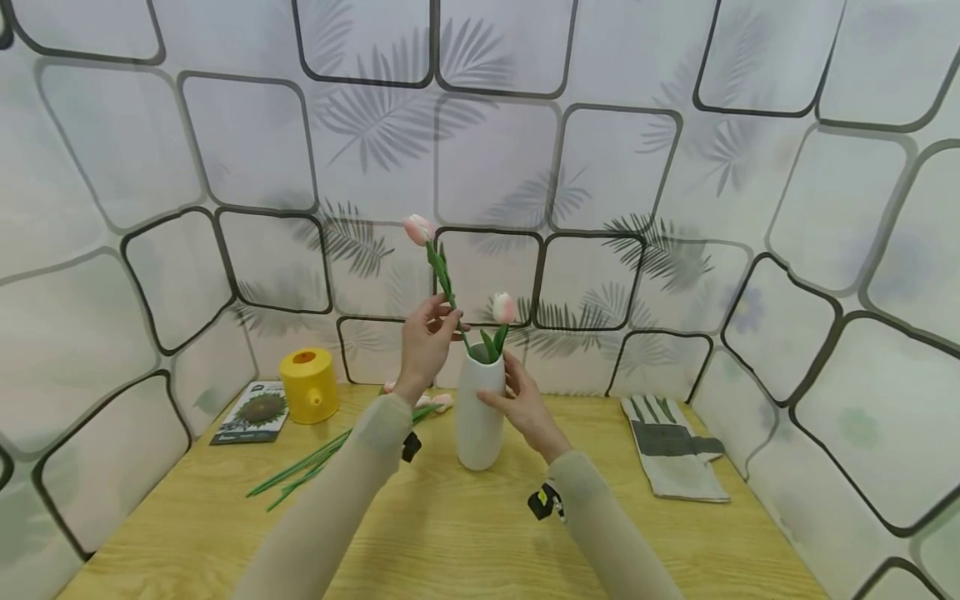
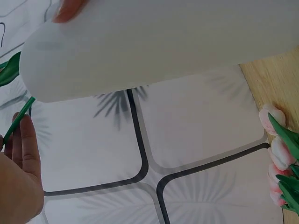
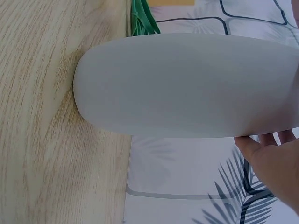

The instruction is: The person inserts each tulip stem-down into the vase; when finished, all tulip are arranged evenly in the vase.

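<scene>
A tall white vase (image 1: 478,417) stands upright on the table, with one pale pink tulip (image 1: 503,308) leaning over the right of its mouth. My left hand (image 1: 426,343) pinches the green stem of another pink tulip (image 1: 417,230), whose lower end meets the vase's rim; the stem (image 2: 18,120) also shows in the left wrist view. On the vase's right side, my right hand (image 1: 523,403) grips just below the rim, thumb on the near face. In the right wrist view, fingers (image 3: 254,144) lie along the vase wall (image 3: 187,86).
More pink tulips (image 1: 442,402) lie on the table left of the vase, stems toward the front left. Behind them stand a yellow watering can (image 1: 309,386) and a sunflower seed packet (image 1: 255,412). Grey-and-white gloves (image 1: 671,450) lie at the right. Patterned walls (image 1: 480,167) enclose the table.
</scene>
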The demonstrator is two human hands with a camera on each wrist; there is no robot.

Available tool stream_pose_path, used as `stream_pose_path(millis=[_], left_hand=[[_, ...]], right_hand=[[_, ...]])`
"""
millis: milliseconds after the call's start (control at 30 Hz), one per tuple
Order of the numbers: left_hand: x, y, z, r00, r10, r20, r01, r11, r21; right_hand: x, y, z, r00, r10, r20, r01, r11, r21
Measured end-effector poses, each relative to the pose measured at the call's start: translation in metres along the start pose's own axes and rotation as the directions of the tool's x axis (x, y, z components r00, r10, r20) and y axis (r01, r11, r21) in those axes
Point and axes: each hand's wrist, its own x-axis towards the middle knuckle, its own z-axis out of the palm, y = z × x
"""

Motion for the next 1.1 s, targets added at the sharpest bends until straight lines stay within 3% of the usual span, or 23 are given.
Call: stream_pose_path(millis=[233, 433, 633, 1100], left_hand=[[-0.005, -0.007, 0.007, 0.998, -0.007, 0.062, 0.001, 0.995, 0.097], [-0.008, -0.012, 0.010, 0.993, -0.048, 0.104, 0.022, 0.971, 0.240], [-0.012, -0.014, 0.011, 0.983, -0.084, 0.164, 0.037, 0.962, 0.270], [-0.013, -0.018, 0.012, 0.972, -0.001, 0.237, -0.081, 0.938, 0.336]], right_hand=[[0.000, -0.001, 0.000, 1.000, -0.007, 0.007, 0.007, 1.000, 0.005], [-0.001, -0.001, -0.001, 1.000, -0.012, 0.018, 0.012, 1.000, 0.009], [-0.001, -0.002, -0.001, 1.000, -0.005, 0.021, 0.005, 1.000, 0.003], [0.000, 0.002, -0.001, 1.000, -0.015, 0.019, 0.015, 1.000, 0.010]])
